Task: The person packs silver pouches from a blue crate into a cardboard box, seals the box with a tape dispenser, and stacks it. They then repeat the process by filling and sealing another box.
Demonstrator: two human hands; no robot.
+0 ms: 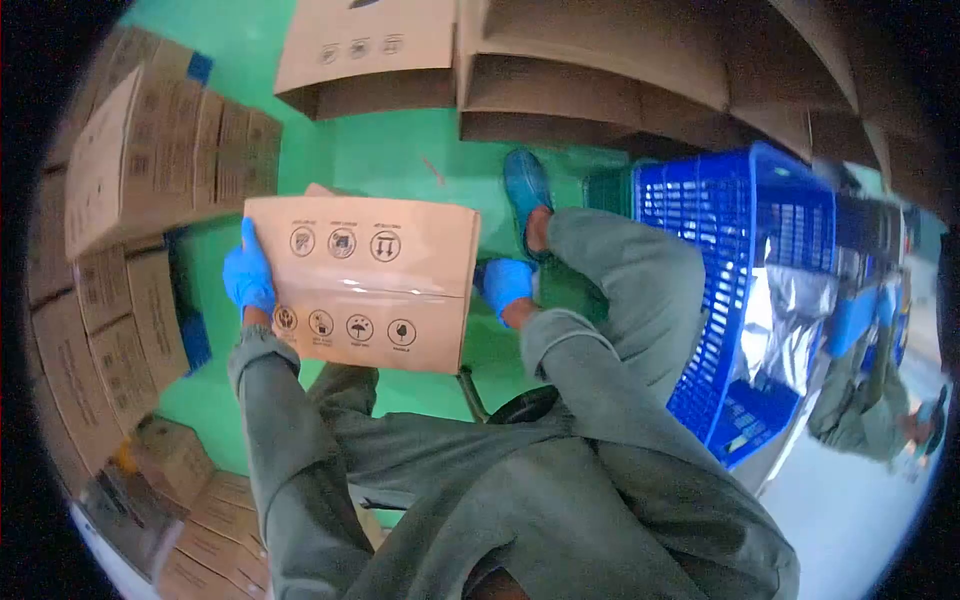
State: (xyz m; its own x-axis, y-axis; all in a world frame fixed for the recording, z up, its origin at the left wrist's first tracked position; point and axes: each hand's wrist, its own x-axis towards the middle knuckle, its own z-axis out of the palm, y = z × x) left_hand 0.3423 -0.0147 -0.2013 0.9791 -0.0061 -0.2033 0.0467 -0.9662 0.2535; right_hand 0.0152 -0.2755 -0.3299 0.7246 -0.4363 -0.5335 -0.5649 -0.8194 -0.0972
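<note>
I hold a flat brown cardboard box [365, 280] in front of me, printed with round handling symbols in two rows. My left hand [248, 272], in a blue glove, grips its left edge. My right hand [505, 283], also gloved in blue, grips its right edge. The box hangs above the green floor [380, 160], over my knees. My grey-green sleeves and trousers fill the lower middle of the view, and my blue shoe [526, 185] rests on the floor beyond the box.
Stacks of cardboard boxes [150, 160] stand at the left and lower left. Opened cartons [600, 70] line the top. A blue plastic crate [740, 290] with silvery bags stands right of my leg. Another person [870, 390] in blue gloves is at the far right.
</note>
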